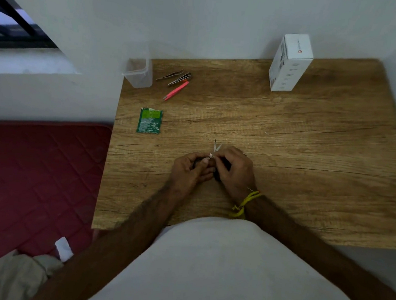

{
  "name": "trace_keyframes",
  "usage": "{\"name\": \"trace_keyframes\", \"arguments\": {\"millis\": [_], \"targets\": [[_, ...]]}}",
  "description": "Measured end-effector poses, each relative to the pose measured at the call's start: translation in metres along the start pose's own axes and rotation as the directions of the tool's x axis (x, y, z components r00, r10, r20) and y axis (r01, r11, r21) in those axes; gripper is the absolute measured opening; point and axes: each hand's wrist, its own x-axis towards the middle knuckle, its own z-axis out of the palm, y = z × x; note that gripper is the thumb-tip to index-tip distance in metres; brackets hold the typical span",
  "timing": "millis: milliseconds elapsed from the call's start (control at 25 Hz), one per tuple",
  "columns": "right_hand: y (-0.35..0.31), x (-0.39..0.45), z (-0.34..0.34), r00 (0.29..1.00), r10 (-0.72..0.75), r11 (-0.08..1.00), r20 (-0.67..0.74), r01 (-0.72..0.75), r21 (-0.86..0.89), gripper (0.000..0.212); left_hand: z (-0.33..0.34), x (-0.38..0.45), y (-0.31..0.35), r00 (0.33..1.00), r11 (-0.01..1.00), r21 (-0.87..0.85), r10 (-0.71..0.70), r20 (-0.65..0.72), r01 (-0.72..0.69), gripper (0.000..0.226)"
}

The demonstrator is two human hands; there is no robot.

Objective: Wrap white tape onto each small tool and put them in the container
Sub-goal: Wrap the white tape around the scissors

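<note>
Both hands meet over the middle of the wooden worktop (314, 141). The left hand (187, 170) and the right hand (236, 171) have curled fingers that pinch one small tool (215, 149), whose thin metal points stick up past the fingers. A bit of white tape (211, 155) sits on the tool between the thumbs. The clear container (139, 74) stands at the far left corner. Just beside it lie two metal tweezers (175, 75) and a pink one (176, 90). A green sachet (149, 121) lies nearer, and a white box (290, 62) stands far right.
</note>
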Motion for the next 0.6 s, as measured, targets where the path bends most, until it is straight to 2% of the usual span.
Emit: {"name": "trace_keyframes", "arguments": {"millis": [80, 200, 320, 480, 600], "targets": [[0.0002, -0.0029, -0.0009, 1.0, -0.019, 1.0, 0.025, 0.019, 0.008, 0.007, -0.0006, -0.0012, 0.0005, 1.0, 1.0, 0.0, 0.005, -0.002, -0.005, 0.019], [-0.0044, 0.0036, 0.0002, 1.0, 0.022, 0.999, -0.015, -0.022, 0.028, 0.005, -0.0004, 0.001, 0.0014, 1.0, 1.0, -0.012, 0.0, -0.002, 0.0, 0.017], [-0.0007, 0.004, -0.0027, 0.998, 0.021, 0.998, 0.051, -0.024, 0.057, 0.007, -0.0007, 0.0004, 0.0016, 0.999, 0.999, -0.032, -0.029, -0.015, 0.029, 0.018], [0.003, 0.0017, -0.0083, 0.952, 0.296, 0.928, -0.082, -0.267, 0.258, 0.013, 0.0005, 0.0036, 0.0038, 0.999, 0.999, -0.037, -0.016, -0.039, 0.014, 0.018], [0.0003, 0.0043, -0.0033, 0.957, 0.263, 0.946, -0.122, -0.23, 0.229, 0.005, 0.0003, 0.0018, 0.0009, 0.999, 1.0, -0.001, 0.014, -0.037, -0.014, 0.021]]}}
